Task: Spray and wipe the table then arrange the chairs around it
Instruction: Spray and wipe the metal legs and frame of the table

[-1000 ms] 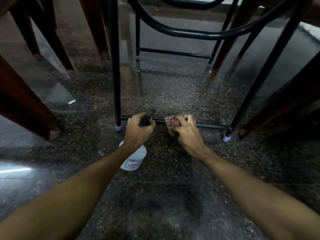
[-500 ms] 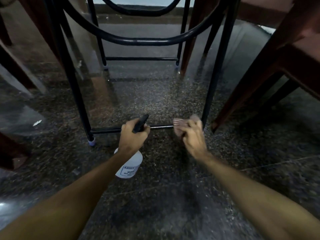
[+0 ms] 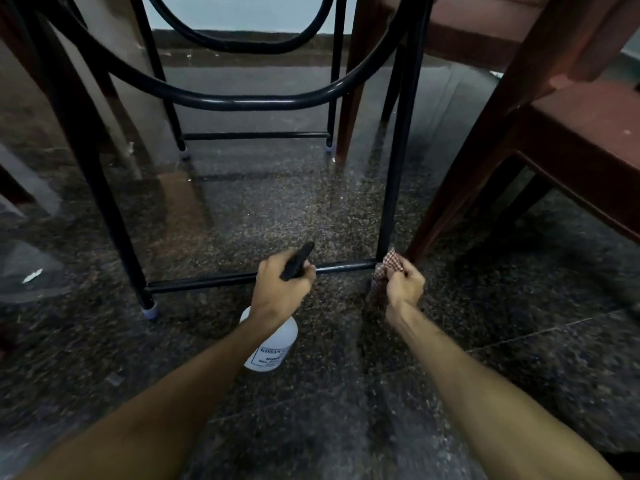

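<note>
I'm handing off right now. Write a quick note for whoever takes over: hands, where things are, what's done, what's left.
Left hand: shut on the spray bottle, held low over the floor.
Right hand: shut on the checked cloth, pressed at the bottom of the black table leg, where the lower crossbar meets it.
Brown chairs stand close around the frame.
Tabletop is out of view, so its state is unknown. Left: finish the legs, arrange the chairs.

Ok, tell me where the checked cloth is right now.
In the head view the checked cloth is bunched in the right hand, pressed against the foot of the black table leg, right of the spray bottle.
</note>
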A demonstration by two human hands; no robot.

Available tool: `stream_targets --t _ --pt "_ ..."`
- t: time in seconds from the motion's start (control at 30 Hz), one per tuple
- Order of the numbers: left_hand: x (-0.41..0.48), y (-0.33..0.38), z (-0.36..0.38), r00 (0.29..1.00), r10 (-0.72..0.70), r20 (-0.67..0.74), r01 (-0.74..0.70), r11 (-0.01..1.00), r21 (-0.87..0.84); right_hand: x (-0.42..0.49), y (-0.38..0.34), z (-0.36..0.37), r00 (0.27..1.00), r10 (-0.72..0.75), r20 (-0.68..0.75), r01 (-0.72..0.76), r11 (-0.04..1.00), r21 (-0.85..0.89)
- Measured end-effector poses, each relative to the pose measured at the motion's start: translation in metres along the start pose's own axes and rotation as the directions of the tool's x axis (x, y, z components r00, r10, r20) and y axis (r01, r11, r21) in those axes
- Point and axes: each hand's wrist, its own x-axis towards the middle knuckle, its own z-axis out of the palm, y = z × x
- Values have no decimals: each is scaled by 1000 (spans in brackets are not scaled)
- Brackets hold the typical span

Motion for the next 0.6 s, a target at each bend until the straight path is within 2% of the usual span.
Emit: stream_targets --t 0.13,0.2,0.27,0.3,0.37,0.43,0.6 --pt "5 10 7 1000 27 -2 -27 1000 -5 5 -12 3 962 -252 104 261 961 -87" --pt "6 15 8 999 44 -3 -44 999 2 0 -1 0 968 -219 124 243 941 -236" --pt "7 20 6 999 49 1 -49 999 4 -7 -9 0 985 -165 56 174 936 -306" --pt "8 23 5 999 46 3 -46 999 -1 -7 -20 4 982 -187 34 189 942 -278" --pt "11 29 2 999 42 -6 -42 999 -16 -3 -51 17 944 -330 25 327 922 -209" --pt "15 36 0 998 48 -26 -49 999 -19 0 -70 26 893 -449 30 442 863 -244" --pt "19 61 -9 997 60 -41 -63 996 -64 -5 -71 21 915 -398 64 396 854 -337"
